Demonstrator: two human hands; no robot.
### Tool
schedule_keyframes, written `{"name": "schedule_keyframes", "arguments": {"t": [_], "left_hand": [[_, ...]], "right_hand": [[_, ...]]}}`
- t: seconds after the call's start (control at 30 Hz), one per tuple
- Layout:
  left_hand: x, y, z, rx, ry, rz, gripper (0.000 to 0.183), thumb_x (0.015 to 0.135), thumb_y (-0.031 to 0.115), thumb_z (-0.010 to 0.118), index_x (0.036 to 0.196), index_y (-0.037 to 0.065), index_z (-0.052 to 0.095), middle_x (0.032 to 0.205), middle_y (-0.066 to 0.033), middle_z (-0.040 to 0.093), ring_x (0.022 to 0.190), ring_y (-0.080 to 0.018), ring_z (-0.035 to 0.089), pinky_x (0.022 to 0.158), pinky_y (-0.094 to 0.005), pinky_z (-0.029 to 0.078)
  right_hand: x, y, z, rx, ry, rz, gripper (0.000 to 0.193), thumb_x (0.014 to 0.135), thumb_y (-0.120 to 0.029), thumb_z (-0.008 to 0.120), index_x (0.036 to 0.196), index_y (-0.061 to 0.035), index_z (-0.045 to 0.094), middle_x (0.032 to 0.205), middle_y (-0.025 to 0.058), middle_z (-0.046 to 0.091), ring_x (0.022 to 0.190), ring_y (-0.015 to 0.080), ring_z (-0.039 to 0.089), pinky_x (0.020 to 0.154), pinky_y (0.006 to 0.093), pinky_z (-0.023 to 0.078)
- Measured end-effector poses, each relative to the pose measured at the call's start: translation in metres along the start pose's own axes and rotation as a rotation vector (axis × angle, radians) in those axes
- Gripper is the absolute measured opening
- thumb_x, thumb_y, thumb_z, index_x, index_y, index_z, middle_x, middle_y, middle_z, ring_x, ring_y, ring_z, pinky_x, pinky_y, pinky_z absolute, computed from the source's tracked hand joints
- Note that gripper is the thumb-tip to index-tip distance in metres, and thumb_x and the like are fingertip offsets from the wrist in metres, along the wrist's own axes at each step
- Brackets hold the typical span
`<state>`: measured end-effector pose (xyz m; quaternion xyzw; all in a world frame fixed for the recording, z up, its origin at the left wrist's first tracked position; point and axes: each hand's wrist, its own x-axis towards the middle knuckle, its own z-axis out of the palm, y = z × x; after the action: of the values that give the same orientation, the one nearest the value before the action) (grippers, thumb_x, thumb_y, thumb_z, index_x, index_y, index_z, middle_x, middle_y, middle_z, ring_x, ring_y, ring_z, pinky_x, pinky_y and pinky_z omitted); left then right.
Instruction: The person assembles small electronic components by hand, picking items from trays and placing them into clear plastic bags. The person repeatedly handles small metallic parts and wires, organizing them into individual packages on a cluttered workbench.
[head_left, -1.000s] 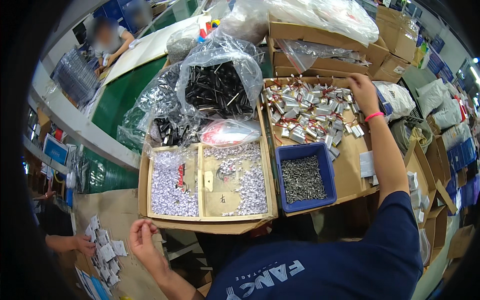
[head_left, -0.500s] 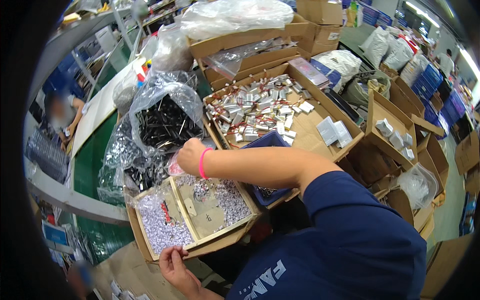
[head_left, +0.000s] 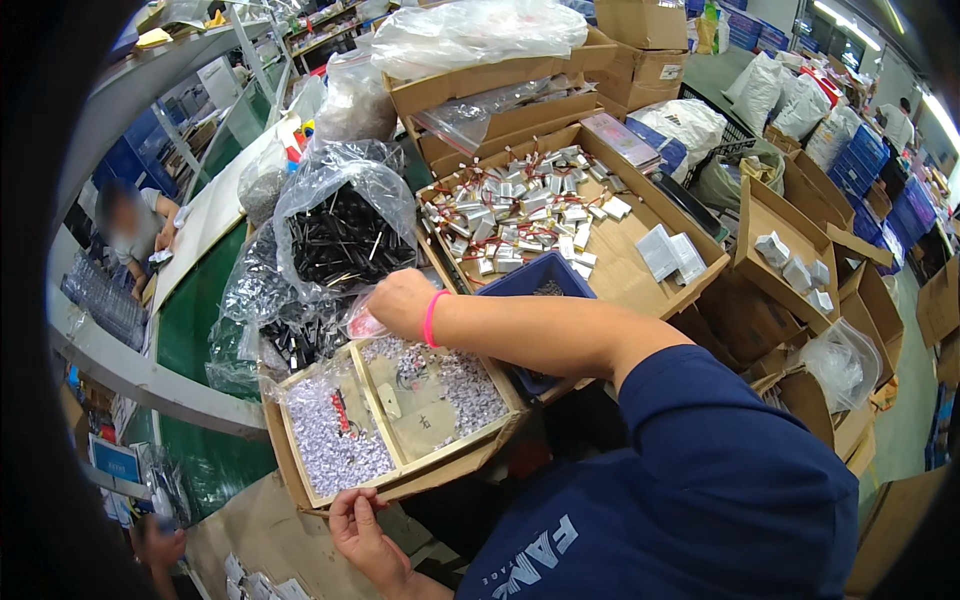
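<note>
My right hand (head_left: 402, 304), with a pink band at its wrist, is curled over a small clear bag with red contents (head_left: 364, 320). Its fingertips are hidden beneath it. My left hand (head_left: 366, 540) is by the near edge of a divided wooden tray (head_left: 382, 412), thumb and fingers pinched together; whatever is between them is too small to name. Small white pieces (head_left: 335, 440) fill the tray's left compartment, with a red-and-black item (head_left: 345, 415) on top. More white pieces (head_left: 470, 397) lie in the right compartment around a bare patch.
Behind the tray, a clear bag holds black slender parts (head_left: 340, 240). A cardboard tray (head_left: 625, 240) holds silver cells with red wires (head_left: 525, 215) and white blocks (head_left: 670, 255). A blue bin (head_left: 535, 278) sits under my right forearm. Across the green surface (head_left: 190, 295) is another person (head_left: 135, 235).
The view has shifted slightly. My right forearm has come a little nearer to me, uncovering more of the blue bin. My left hand stays pinched by the tray's near edge.
</note>
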<state>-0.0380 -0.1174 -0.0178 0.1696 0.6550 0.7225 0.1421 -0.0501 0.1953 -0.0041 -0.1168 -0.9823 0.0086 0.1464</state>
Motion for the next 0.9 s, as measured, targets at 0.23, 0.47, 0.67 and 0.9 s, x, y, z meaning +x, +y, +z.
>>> {"name": "schedule_keyframes", "arguments": {"t": [0.23, 0.47, 0.67, 0.9], "left_hand": [[0.002, 0.008, 0.021, -0.038, -0.076, -0.011, 0.025, 0.093, 0.004, 0.05, 0.117, -0.001, 0.054, 0.108, -0.0094, 0.059, 0.079, -0.0119, 0.056, 0.069, -0.0233, 0.047], [0.012, 0.006, 0.051, -0.326, -0.159, -0.053, 0.039, 0.096, 0.02, 0.051, 0.129, 0.0, 0.046, 0.137, -0.014, 0.045, 0.107, -0.0194, 0.052, 0.088, -0.0294, 0.042], [0.016, 0.001, 0.046, 0.061, -0.286, 0.087, 0.018, 0.096, 0.011, 0.052, 0.103, -0.002, 0.059, 0.106, -0.0111, 0.061, 0.085, -0.0147, 0.056, 0.081, -0.0276, 0.044], [0.018, 0.007, 0.047, 0.395, -0.397, 0.105, 0.009, 0.09, 0.005, 0.057, 0.095, -0.002, 0.059, 0.091, -0.0087, 0.059, 0.078, -0.0163, 0.052, 0.079, -0.0282, 0.042]], "right_hand": [[-0.018, 0.003, -0.022, 0.352, 0.277, -0.08, 0.013, 0.078, -0.016, 0.06, 0.081, -0.0066, 0.069, 0.076, 0.0133, 0.067, 0.073, 0.032, 0.066, 0.066, 0.0409, 0.052], [-0.087, -0.06, -0.061, 1.135, 0.018, -0.129, 0.016, 0.083, -0.014, 0.062, 0.093, -0.0018, 0.064, 0.08, 0.0146, 0.068, 0.074, 0.0289, 0.067, 0.068, 0.0346, 0.052], [-0.116, -0.058, -0.065, 1.071, -0.107, -0.112, 0.02, 0.085, -0.021, 0.064, 0.092, -0.0034, 0.065, 0.083, 0.014, 0.067, 0.077, 0.0301, 0.065, 0.068, 0.0364, 0.051], [-0.122, -0.055, -0.051, 0.8, 0.005, -0.232, 0.017, 0.083, -0.019, 0.062, 0.089, -0.0048, 0.066, 0.079, 0.0119, 0.064, 0.077, 0.0308, 0.062, 0.067, 0.0405, 0.049]]}}
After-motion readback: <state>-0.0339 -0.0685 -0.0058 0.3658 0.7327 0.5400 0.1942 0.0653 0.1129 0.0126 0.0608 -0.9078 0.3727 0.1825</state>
